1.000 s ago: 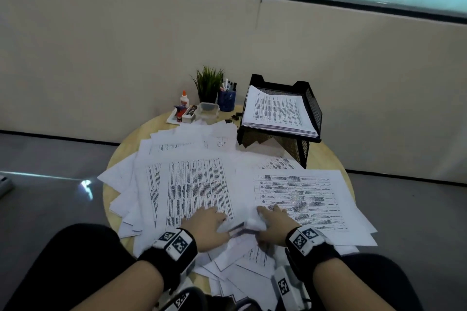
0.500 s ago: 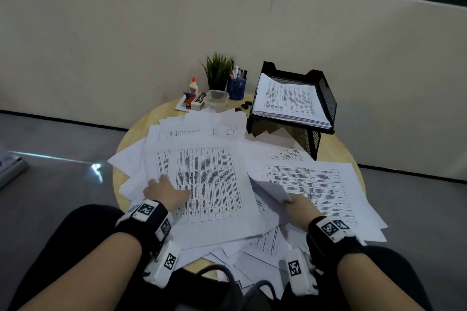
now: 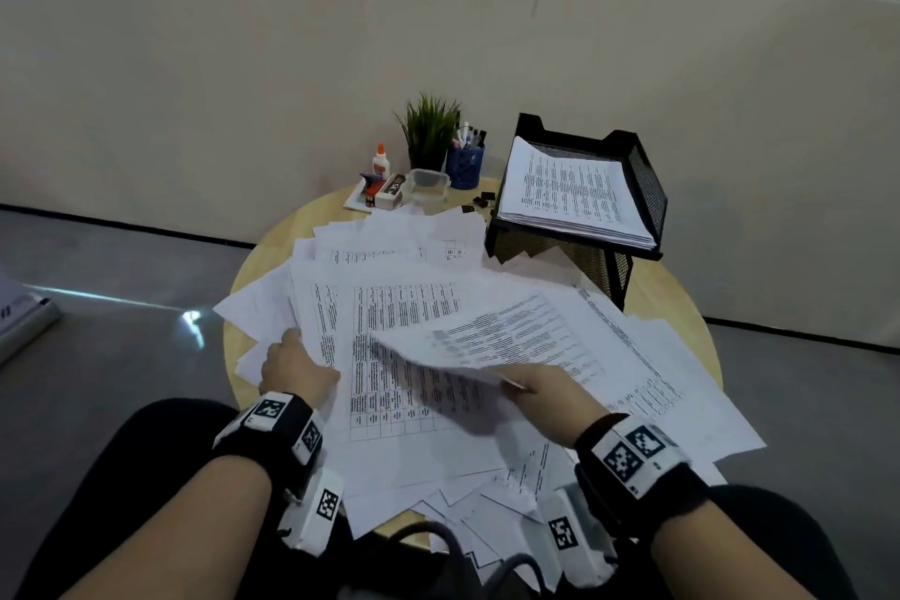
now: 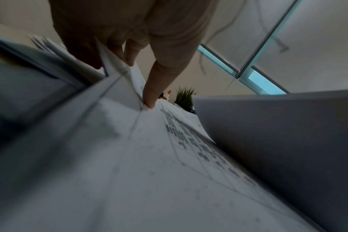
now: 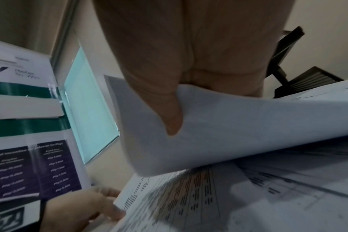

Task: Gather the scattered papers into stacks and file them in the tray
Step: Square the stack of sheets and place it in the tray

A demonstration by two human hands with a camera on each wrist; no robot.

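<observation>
My head camera looks down over the round wooden table (image 3: 682,307); both wrist cameras sit close, low among the white printed papers (image 3: 414,356), sharing them.

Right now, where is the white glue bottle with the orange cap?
In the head view the glue bottle stands at the far left edge of the round table, by the wall, just left of the green plant.

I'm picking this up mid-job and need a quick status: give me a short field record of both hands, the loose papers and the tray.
left hand: grips the left edge of the loose sheets
right hand: pinches one printed sheet, lifted off the pile
loose papers: spread unstacked over the round table
tray: black mesh, at the table's back right, holds a neat stack
</observation>
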